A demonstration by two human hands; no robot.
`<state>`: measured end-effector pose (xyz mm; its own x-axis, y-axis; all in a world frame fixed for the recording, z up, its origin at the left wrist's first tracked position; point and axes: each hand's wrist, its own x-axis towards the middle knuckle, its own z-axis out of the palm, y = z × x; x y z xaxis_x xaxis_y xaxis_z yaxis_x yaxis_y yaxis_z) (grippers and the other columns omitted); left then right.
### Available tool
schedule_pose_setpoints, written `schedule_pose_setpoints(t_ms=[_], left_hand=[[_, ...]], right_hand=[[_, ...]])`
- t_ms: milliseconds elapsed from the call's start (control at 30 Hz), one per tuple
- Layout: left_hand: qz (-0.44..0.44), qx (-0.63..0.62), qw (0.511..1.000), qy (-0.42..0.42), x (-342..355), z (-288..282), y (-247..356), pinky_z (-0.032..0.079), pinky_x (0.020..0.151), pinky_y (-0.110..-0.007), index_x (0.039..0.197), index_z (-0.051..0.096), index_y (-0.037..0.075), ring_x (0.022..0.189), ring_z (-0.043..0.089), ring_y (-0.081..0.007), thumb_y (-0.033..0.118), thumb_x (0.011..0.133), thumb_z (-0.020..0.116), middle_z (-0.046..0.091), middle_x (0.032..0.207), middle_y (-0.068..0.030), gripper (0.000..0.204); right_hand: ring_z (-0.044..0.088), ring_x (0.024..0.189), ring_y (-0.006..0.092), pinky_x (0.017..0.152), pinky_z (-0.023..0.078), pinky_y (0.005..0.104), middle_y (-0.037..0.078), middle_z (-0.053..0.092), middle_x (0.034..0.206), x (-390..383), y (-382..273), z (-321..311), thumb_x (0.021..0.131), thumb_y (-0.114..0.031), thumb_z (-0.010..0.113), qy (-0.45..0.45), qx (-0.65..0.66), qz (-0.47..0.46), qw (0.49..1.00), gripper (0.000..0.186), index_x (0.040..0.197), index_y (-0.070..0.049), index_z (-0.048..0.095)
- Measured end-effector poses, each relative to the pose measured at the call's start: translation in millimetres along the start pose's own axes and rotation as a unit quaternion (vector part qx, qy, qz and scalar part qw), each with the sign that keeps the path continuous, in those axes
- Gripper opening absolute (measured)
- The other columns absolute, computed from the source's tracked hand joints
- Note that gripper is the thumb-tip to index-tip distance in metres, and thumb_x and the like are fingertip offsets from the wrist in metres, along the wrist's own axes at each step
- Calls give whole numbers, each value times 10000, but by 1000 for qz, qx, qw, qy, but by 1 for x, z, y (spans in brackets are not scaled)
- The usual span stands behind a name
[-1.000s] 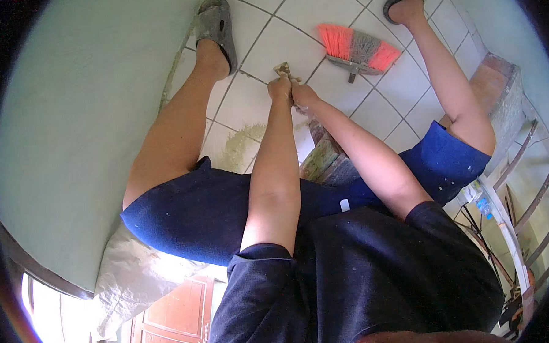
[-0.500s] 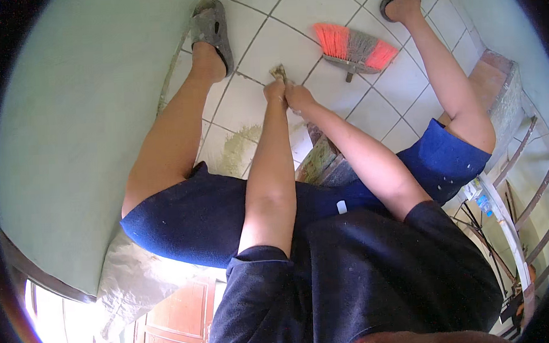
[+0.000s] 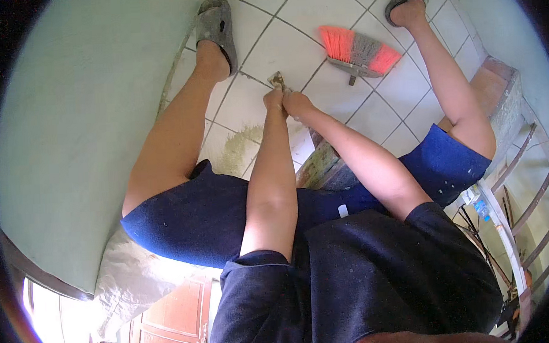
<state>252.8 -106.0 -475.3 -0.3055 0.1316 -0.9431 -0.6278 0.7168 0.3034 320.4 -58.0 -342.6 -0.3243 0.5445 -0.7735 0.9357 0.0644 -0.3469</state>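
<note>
Both my hands meet on a small scraper (image 3: 276, 80) with a flat, stained blade that points away from me over the white floor tiles. My left hand (image 3: 273, 99) is closed around its handle. Just to the right, my right hand (image 3: 296, 103) is closed too, pressed against the left at the handle's near end. The fingers cover most of the handle, so how each one grips it is hard to see. Pale residue marks the right wrist. Whether the blade touches the floor I cannot tell.
A coral and grey broom head (image 3: 359, 51) lies on the tiles to the right. A greenish stain (image 3: 239, 145) marks the floor near my left leg. Behind my forearms is a worn step edge (image 3: 323, 163). A pale green wall (image 3: 70, 131) rises at left; railings (image 3: 527, 212) stand at right.
My hands and the scraper have drawn slightly toward me, still together. The whole view has shifted a little, and the broom head lies where it was on the tiles.
</note>
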Motion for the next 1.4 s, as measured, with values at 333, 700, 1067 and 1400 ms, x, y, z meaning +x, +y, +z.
schedule_pose_setpoints(t_ms=[333, 700, 1067, 1400], left_hand=[[-3, 32, 999, 2, 9, -15, 15, 536, 667, -474, 1017, 636, -88, 801, 675, -303, 442, 919, 662, 683, 957, -187, 540], [-4, -118, 991, -61, 30, -30, 14, 546, 706, -436, 1099, 653, -77, 838, 673, -282, 297, 925, 700, 691, 997, -175, 415], [63, -101, 991, -63, -19, -12, 65, 535, 654, -443, 1028, 604, -142, 832, 680, -316, 230, 923, 655, 669, 886, -200, 390], [44, -134, 988, -54, -8, -32, 56, 516, 623, -430, 967, 643, -89, 735, 643, -267, 321, 936, 682, 670, 854, -157, 414]], right_hand=[[686, 994, 414, 848, 545, 489, 279, 695, 1039, 11, -19, 4, 942, -173, 434, -5, 79, 60, 995, 357, 1023, 42, 707], [658, 1050, 435, 903, 528, 499, 273, 679, 1112, 16, -26, 14, 972, -218, 396, -27, -11, -24, 999, 392, 1050, 37, 684], [707, 866, 386, 761, 563, 478, 238, 712, 911, 27, -17, 13, 922, -152, 461, 50, 70, -87, 993, 289, 947, 19, 693], [699, 913, 407, 798, 553, 497, 277, 700, 989, 29, -36, 11, 942, -164, 448, -57, -68, -131, 987, 323, 1001, 78, 654]])
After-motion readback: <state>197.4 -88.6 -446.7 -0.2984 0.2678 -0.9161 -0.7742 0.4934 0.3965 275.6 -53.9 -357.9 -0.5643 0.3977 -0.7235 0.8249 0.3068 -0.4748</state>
